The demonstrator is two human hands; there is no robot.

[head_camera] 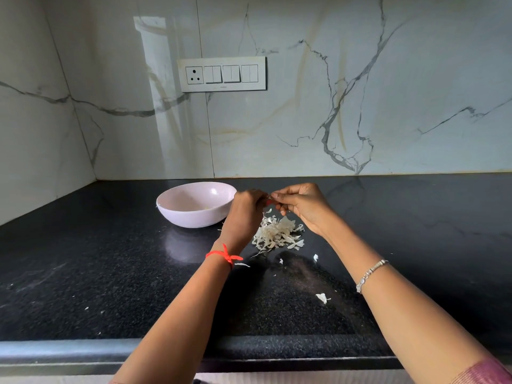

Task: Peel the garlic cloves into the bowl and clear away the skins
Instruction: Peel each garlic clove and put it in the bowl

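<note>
A pale pink bowl [194,203] stands on the black counter, left of my hands. My left hand [245,209] and my right hand [297,203] meet above a heap of papery garlic skins [277,232]. Both pinch a small garlic clove [269,199] between their fingertips; the clove is almost wholly hidden by the fingers. A red thread is tied round my left wrist and a silver bracelet circles my right wrist. A few pale bits show low inside the bowl; I cannot tell what they are.
Loose skin flakes [322,297] lie scattered on the black granite counter [110,273] nearer me. A marble wall with a switch panel [221,74] stands behind. The counter's front edge [83,350] runs across the bottom, and a side wall closes the left.
</note>
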